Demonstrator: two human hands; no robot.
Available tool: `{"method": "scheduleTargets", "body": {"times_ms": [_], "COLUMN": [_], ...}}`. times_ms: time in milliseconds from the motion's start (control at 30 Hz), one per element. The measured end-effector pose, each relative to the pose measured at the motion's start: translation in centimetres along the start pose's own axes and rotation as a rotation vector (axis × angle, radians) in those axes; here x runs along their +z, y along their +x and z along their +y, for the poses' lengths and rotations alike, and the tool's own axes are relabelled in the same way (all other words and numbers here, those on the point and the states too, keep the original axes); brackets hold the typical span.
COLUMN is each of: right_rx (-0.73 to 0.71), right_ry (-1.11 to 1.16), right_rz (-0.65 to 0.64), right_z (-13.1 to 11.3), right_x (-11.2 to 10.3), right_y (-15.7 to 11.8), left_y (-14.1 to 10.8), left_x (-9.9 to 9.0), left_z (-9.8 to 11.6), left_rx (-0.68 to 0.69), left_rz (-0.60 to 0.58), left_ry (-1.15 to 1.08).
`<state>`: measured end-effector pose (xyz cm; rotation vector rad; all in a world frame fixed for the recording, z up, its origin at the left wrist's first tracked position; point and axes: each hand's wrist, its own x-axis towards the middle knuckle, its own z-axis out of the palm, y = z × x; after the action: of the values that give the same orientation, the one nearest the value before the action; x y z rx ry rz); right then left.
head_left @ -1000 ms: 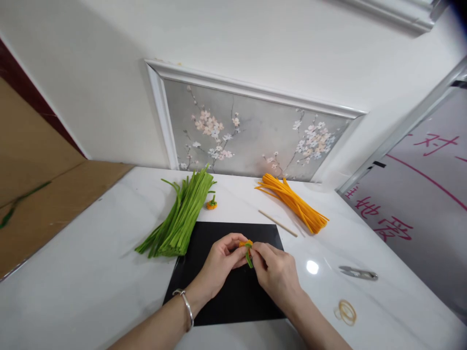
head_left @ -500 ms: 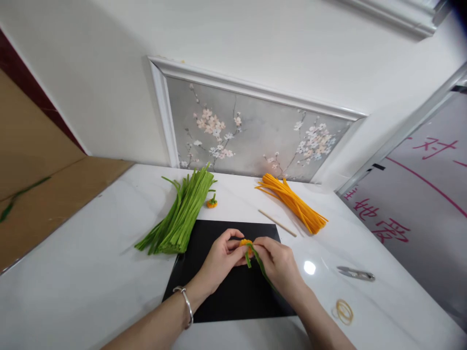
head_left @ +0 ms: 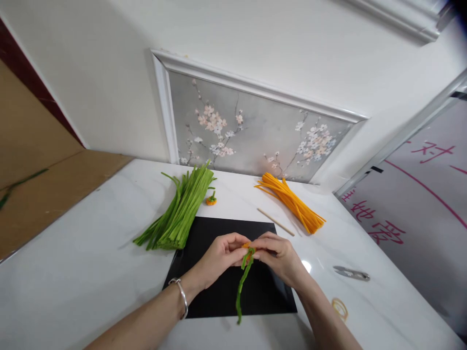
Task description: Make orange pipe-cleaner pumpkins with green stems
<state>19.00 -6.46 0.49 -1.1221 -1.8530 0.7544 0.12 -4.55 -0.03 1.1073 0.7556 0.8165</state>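
Your two bare hands meet, in the head view, above a flat black rectangular mat [head_left: 219, 301]. Your left hand [head_left: 221, 260], fingers curled and thumb pressed in, pinches a small fuzzy orange piece [head_left: 246, 245] from its left side. Your right hand [head_left: 279, 255], thumb and forefinger drawn nearly together, grips the same piece at its right; whether those fingertips also clasp the fuzzy green strand [head_left: 240, 296] is hidden. This strand bends at the piece and trails down past the mat's near edge. A silver metal bangle [head_left: 181, 299] circles your left wrist.

Beyond the mat, on the glossy white marbled tabletop [head_left: 73, 272], lie a thick bundle of fuzzy green stems [head_left: 178, 214] at left, a little orange-and-green fuzzy cap with an upright stalk [head_left: 211, 200] just beside it, and, farther right, a thin pale stick [head_left: 276, 222] near a bundle of fuzzy orange stems [head_left: 295, 206]. To your right rest silvery metal snips [head_left: 351, 273] and thin yellowish bands [head_left: 340, 308].
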Motion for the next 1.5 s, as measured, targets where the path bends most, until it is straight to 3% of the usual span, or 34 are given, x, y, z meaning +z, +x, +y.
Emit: {"method": "scheduleTargets", "body": {"times_ms": [400,600,767,1067,1233,1400,1500], "right_rx": [-0.02,-0.154,-0.273,-0.365,-0.398,-0.465,-0.462], "right_ry": [-0.056,-0.128,-0.187,-0.482,-0.729,-0.707,-0.728], "right_rz": [-0.011,-0.045,-0.02,-0.017,0.001,-0.015,0.019], "right_z": [0.3,0.7,0.5,-0.3,-0.9,-1.0,-1.0], "right_x": [0.0,0.0,-0.2,0.5,1.0,0.6,0.8], "right_y": [-0.1,-0.3,-0.2,-0.3,-0.6,-0.6,-0.6], "left_y": [0.2,0.1,0.1,0.4,0.2,0.2,0.3], "left_x": [-0.3,-0.1,0.0,0.2,0.5,0.0,-0.1], "left_z": [-0.5,-0.3,0.0,-0.1,0.0,-0.1,-0.2], "left_rx": [-0.027,-0.088,-0.063,0.065,0.046,-0.105,-0.005], "left_rz": [-0.063,-0.043,-0.046,0.02,0.052,-0.024,-0.042], "left_ry": [0.048,0.02,0.03,0.129,0.019,-0.126,-0.012]}}
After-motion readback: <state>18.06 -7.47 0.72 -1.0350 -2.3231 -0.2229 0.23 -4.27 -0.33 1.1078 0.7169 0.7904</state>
